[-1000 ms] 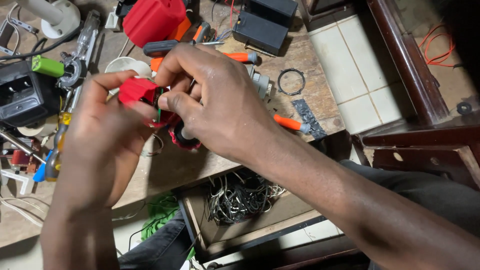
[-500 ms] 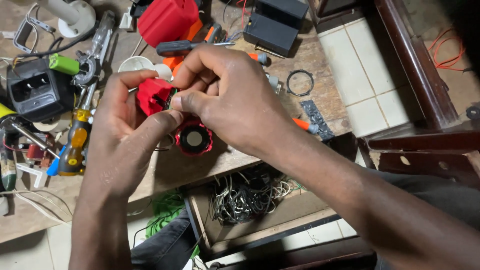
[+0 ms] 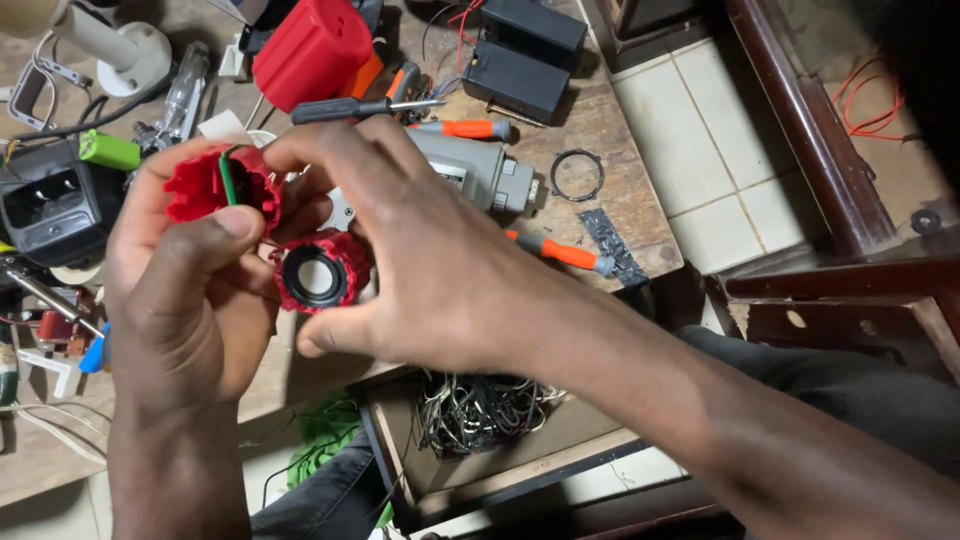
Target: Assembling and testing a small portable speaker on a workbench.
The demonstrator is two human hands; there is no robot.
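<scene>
Our left hand [image 3: 190, 290] grips the red ribbed cap [image 3: 215, 185] at upper left, a green wire [image 3: 226, 178] poking out. Just right and below, our right hand [image 3: 420, 260] pinches the red lens ring [image 3: 318, 272], its opening facing us.

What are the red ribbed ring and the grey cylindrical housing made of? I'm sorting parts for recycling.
The red ribbed ring, near the right hand, looks like moulded plastic: uniform matte colour, crisp ridges, a dark inner opening. The grey cylindrical housing seems painted metal or hard plastic; its smooth, dull sheen leaves that open.
</scene>
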